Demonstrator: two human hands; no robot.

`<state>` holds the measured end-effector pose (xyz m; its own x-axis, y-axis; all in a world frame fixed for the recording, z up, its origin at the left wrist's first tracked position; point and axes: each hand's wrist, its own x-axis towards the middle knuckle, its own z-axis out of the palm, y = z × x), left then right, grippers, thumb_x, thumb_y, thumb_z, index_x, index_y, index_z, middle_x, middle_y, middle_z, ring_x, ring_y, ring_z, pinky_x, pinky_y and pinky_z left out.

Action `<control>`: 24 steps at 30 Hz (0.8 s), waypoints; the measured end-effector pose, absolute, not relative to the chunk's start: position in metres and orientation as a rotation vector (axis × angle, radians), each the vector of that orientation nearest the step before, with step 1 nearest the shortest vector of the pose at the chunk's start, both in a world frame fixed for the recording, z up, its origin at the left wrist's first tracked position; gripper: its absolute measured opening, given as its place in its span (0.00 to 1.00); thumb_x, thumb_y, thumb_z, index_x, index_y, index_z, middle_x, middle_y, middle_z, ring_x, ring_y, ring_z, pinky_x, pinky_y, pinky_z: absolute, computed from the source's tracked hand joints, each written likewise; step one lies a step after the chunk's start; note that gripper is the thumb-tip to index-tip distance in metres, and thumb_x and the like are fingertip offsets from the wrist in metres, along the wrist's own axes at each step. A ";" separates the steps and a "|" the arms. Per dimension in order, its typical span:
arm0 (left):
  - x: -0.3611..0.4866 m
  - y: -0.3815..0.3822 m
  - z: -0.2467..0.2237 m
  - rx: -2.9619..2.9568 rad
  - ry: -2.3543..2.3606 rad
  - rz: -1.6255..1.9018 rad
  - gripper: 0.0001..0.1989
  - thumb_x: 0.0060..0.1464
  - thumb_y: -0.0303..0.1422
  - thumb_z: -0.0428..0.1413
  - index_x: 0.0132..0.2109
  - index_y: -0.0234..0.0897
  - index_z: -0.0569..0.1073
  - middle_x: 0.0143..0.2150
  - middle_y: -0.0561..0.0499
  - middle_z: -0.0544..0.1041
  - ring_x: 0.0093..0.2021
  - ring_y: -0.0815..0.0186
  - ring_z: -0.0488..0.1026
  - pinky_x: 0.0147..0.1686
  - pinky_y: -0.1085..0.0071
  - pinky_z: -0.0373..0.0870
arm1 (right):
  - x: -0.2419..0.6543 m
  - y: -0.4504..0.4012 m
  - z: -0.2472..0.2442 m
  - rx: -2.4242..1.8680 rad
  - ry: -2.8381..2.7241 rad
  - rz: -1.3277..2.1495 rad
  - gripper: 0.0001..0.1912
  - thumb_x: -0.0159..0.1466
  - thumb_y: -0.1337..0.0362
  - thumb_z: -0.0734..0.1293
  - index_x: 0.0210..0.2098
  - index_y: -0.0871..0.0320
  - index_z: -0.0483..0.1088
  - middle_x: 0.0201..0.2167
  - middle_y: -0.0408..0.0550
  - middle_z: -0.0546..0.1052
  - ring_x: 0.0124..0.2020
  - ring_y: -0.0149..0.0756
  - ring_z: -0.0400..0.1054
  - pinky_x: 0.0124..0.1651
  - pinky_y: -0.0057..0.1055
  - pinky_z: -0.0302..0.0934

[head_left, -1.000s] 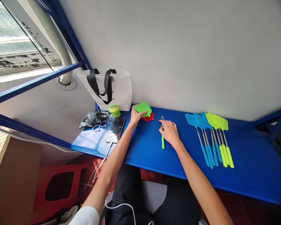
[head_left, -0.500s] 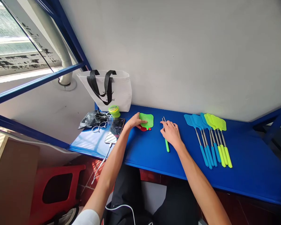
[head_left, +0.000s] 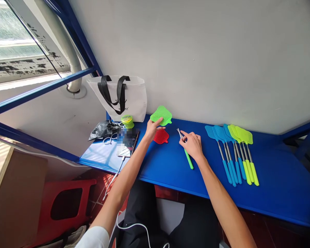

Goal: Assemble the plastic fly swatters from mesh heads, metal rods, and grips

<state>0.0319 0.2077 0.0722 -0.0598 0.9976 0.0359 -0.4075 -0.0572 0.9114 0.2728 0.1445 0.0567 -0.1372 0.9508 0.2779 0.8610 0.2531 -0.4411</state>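
My left hand (head_left: 154,128) pinches a green fly swatter head (head_left: 161,115), a perforated paddle with a short neck, lifted above the table's back edge. Below it a red fly swatter head (head_left: 161,136) lies flat on the blue table (head_left: 165,165). My right hand (head_left: 192,144) is closed on a fly swatter handle (head_left: 188,159) with a metal rod and a green grip. The rod points up and left, toward the green head, and the two are apart. To the right lies a row of several assembled blue fly swatters (head_left: 224,155) and yellow-green fly swatters (head_left: 248,155).
At the left stand a white bag (head_left: 134,100) with black straps and a small green tub (head_left: 127,122). A phone (head_left: 129,143) on a white cable, scissors (head_left: 107,140) and a black plastic bag (head_left: 100,130) lie near them. A red stool (head_left: 90,193) is below.
My left hand has raised the green head off the red one, uncovering it. My right hand has picked up the handle, whose rod now tilts more to the left.
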 end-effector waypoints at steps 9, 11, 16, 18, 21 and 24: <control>0.031 0.210 0.067 0.824 0.916 1.624 0.47 0.49 0.38 0.78 0.73 0.47 0.70 0.67 0.41 0.76 0.50 0.56 0.85 0.39 0.66 0.87 | 0.281 0.137 0.081 -1.248 -1.493 1.242 0.26 0.68 0.49 0.70 0.60 0.54 0.81 0.32 0.42 0.78 0.19 0.29 0.64 0.18 0.28 0.52; 0.031 0.209 0.069 0.842 0.902 1.623 0.48 0.49 0.38 0.78 0.74 0.48 0.69 0.67 0.41 0.76 0.49 0.55 0.85 0.39 0.66 0.88 | 0.281 0.136 0.083 -1.261 -1.525 1.183 0.26 0.71 0.44 0.69 0.58 0.54 0.82 0.31 0.43 0.78 0.18 0.29 0.62 0.18 0.28 0.50; 0.036 0.207 0.070 0.883 0.864 1.567 0.46 0.50 0.40 0.78 0.73 0.47 0.70 0.63 0.41 0.78 0.48 0.55 0.86 0.38 0.66 0.88 | 0.282 0.134 0.084 -1.399 -1.850 0.445 0.24 0.78 0.44 0.63 0.48 0.52 0.85 0.41 0.53 0.86 0.37 0.43 0.79 0.35 0.33 0.66; 0.039 0.205 0.071 0.896 0.866 1.546 0.46 0.49 0.41 0.78 0.72 0.47 0.71 0.63 0.41 0.78 0.48 0.55 0.85 0.40 0.65 0.88 | 0.281 0.133 0.083 -1.447 -1.917 0.216 0.23 0.80 0.48 0.60 0.51 0.51 0.84 0.47 0.53 0.86 0.44 0.46 0.81 0.39 0.34 0.67; 0.044 0.201 0.075 0.928 0.864 1.520 0.47 0.49 0.41 0.79 0.73 0.46 0.71 0.65 0.41 0.77 0.47 0.57 0.85 0.41 0.64 0.88 | 0.277 0.131 0.080 -1.494 -1.940 0.088 0.23 0.82 0.51 0.58 0.56 0.50 0.83 0.50 0.53 0.86 0.47 0.46 0.81 0.41 0.33 0.67; 0.049 0.197 0.077 0.962 0.852 1.488 0.48 0.48 0.41 0.78 0.73 0.47 0.71 0.66 0.41 0.77 0.44 0.59 0.84 0.38 0.66 0.88 | 0.275 0.131 0.078 -1.519 -1.951 0.065 0.24 0.83 0.51 0.57 0.58 0.50 0.83 0.51 0.53 0.86 0.47 0.45 0.81 0.42 0.33 0.66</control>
